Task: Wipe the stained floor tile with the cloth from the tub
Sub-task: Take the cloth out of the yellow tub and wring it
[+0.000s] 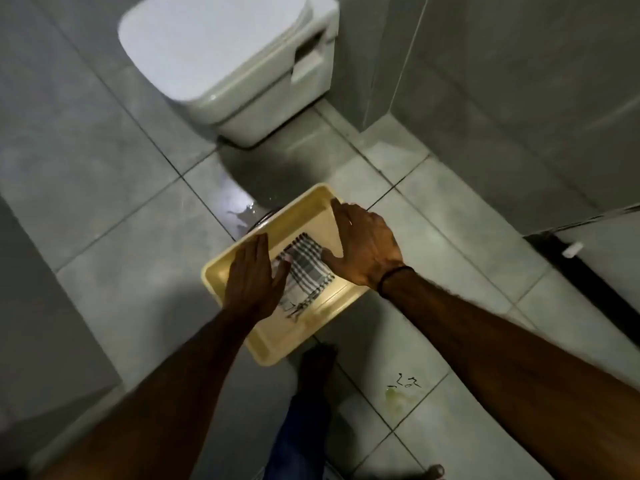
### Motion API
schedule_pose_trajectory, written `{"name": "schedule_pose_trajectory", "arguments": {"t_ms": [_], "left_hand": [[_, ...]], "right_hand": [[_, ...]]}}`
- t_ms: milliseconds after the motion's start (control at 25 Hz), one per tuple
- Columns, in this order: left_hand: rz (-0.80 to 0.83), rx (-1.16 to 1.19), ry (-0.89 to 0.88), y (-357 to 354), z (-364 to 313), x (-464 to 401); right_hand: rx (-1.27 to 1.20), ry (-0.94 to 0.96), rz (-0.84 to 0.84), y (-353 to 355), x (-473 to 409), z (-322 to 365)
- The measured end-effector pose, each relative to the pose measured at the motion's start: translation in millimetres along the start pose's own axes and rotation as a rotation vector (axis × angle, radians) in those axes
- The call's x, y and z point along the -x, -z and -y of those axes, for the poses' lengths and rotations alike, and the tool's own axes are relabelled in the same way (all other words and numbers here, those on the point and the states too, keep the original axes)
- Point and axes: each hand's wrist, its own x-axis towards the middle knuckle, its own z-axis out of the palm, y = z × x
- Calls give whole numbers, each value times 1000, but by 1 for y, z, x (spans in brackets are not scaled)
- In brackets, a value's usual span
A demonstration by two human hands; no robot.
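Note:
A cream plastic tub stands on the grey tiled floor in front of me. A folded checked cloth lies flat inside it. My left hand is spread over the tub's left side, its thumb touching the cloth. My right hand is spread over the right side, its thumb at the cloth's edge. Neither hand has closed on the cloth. A yellowish stain with dark scribbled marks sits on a tile to the lower right of the tub.
A white toilet with its lid down stands beyond the tub. A wet patch glistens on the floor between them. Grey tiled walls rise on the right. My bare foot is just below the tub.

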Motion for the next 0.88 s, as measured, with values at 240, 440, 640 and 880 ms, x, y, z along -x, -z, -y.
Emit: {"name": "schedule_pose_trajectory", "arguments": {"t_ms": [240,440,640,880], "left_hand": [[-33,355,710,-147,55,-61],[-290,609,949,-192,64,-85],[-380,757,542,-156,15,-64],[-226,730,-132,-156,-110,-47]], "right_hand": [[-224,-173,181,-165,-76,0],[-474,-262,112,-219,-95,-4],[-1138,-317,184,-183,-67,-37],[-1468,-257,-199,-130,20,-153]]}}
